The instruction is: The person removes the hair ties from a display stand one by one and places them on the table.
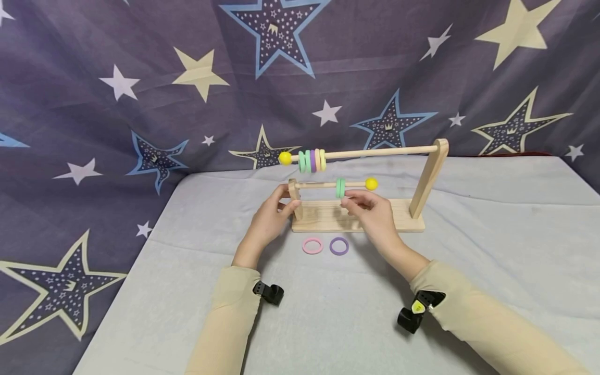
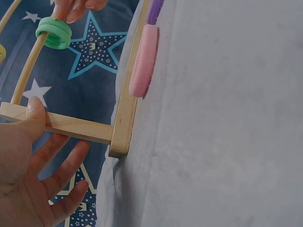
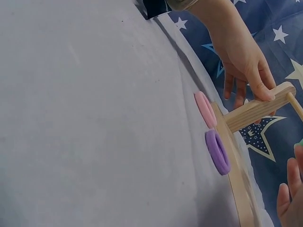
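Observation:
A wooden stand [image 1: 323,223] carries a long upper rod and a shorter lower rod, each tipped with a yellow ball. My left hand [image 1: 272,216] grips its short post [image 2: 78,127], thumb on one side and fingers on the other. Two green rings [image 1: 340,188] hang side by side on the lower rod [image 1: 316,185]. At their right edge, my right hand [image 1: 375,213] pinches the nearer ring between thumb and index finger. Several green, purple, orange and yellow rings [image 1: 312,161] sit together near the left end of the upper rod [image 1: 384,152].
A pink ring [image 1: 312,246] and a purple ring [image 1: 339,246] lie on the grey-white cloth [image 1: 300,323] in front of the base. The tall post [image 1: 428,177] rises at the stand's right end. Behind hangs a dark curtain with stars [image 1: 154,114].

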Demonstrator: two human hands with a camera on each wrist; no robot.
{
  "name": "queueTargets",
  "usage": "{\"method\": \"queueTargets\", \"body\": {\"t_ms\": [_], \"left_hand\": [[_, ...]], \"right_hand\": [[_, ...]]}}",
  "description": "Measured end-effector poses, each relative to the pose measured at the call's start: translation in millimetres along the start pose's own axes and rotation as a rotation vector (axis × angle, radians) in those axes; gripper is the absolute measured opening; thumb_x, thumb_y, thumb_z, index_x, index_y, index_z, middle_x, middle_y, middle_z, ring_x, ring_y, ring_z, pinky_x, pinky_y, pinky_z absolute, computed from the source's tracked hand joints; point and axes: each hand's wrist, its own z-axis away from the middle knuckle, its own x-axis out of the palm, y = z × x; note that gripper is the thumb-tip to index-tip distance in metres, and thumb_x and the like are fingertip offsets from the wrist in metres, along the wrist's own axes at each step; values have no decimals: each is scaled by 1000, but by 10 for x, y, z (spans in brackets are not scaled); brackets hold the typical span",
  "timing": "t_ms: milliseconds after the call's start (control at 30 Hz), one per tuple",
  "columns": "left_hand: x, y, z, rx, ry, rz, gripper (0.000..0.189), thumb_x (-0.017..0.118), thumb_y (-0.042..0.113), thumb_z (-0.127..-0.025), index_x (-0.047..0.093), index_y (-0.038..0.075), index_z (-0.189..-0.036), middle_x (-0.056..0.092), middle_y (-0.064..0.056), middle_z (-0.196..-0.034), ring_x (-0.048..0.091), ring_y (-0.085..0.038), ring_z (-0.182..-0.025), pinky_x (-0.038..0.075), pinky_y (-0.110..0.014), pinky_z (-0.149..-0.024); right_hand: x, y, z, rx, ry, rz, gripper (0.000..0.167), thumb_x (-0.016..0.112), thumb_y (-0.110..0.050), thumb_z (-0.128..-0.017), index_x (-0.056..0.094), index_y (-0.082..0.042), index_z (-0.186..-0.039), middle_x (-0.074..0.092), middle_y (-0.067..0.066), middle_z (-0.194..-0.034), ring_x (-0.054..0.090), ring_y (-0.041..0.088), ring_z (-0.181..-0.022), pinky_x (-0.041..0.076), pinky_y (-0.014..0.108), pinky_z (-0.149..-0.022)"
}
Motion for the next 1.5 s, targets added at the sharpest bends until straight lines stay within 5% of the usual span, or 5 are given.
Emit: {"method": "queueTargets", "body": {"t_ms": [433, 867, 1167, 1500], "left_hand": [[-5, -32, 2, 1, 3, 9, 41, 54, 39, -101, 49, 22, -138, 56, -9, -135, 60, -29, -107, 49, -46, -88], [0, -29, -1, 12, 3, 16, 41, 54, 39, -101, 49, 22, -138, 57, -9, -134, 60, -29, -106, 49, -46, -87], [1, -26, -6, 19, 7, 14, 41, 55, 38, -101, 49, 21, -138, 57, -9, -134, 60, -29, -106, 49, -46, -88], [-8, -8, 6, 19, 4, 12, 39, 55, 37, -101, 50, 21, -136, 58, -9, -133, 61, -29, -106, 48, -47, -89]], "right_hand": [[54, -16, -11, 19, -2, -1, 23, 73, -13, -91, 72, 2, -108, 71, 7, -87, 64, 15, -77, 52, 26, -68], [-21, -27, 33, -59, 34, 42, 20, 72, -11, -91, 73, 1, -107, 73, 12, -91, 65, 25, -74, 50, 22, -61], [-98, -23, 47, -122, 69, 55, 17, 72, -9, -90, 74, 1, -104, 73, 15, -88, 62, 9, -67, 47, 18, -57], [-218, 7, 55, -115, 95, 68, 20, 72, -10, -92, 74, 2, -108, 72, 21, -92, 65, 15, -69, 48, 16, -57]]}}
